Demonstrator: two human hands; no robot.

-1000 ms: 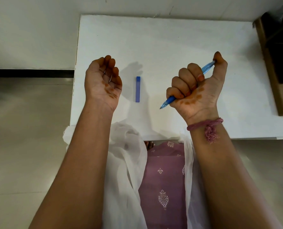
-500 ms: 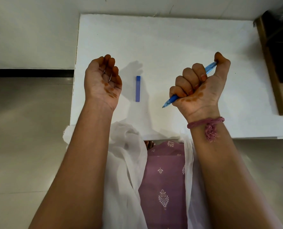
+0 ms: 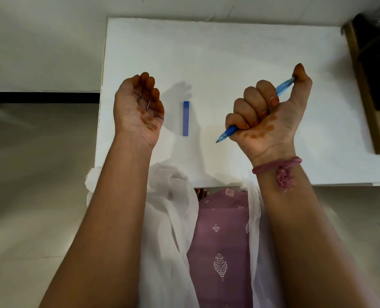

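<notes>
My right hand point(image 3: 266, 114) is raised above the white table point(image 3: 229, 52), palm towards me. Its fingers are curled in a fist round a blue pen point(image 3: 229, 132). The thumb presses on the pen's upper end, and the tip points down to the left. My left hand point(image 3: 138, 107) is also held up with the palm facing me, fingers loosely curled and nothing in it. Thin rings show on two of its fingers. A small blue bar point(image 3: 186, 118) lies flat on the table between the two hands, touched by neither.
A dark wooden piece of furniture point(image 3: 371, 81) stands against the table's right end. The floor point(image 3: 29, 174) lies to the left of the table. White and purple cloth point(image 3: 220, 241) covers my lap below the near edge.
My right hand has drifted slightly to the right with the pen still gripped. The left hand and the blue bar stay where they were.
</notes>
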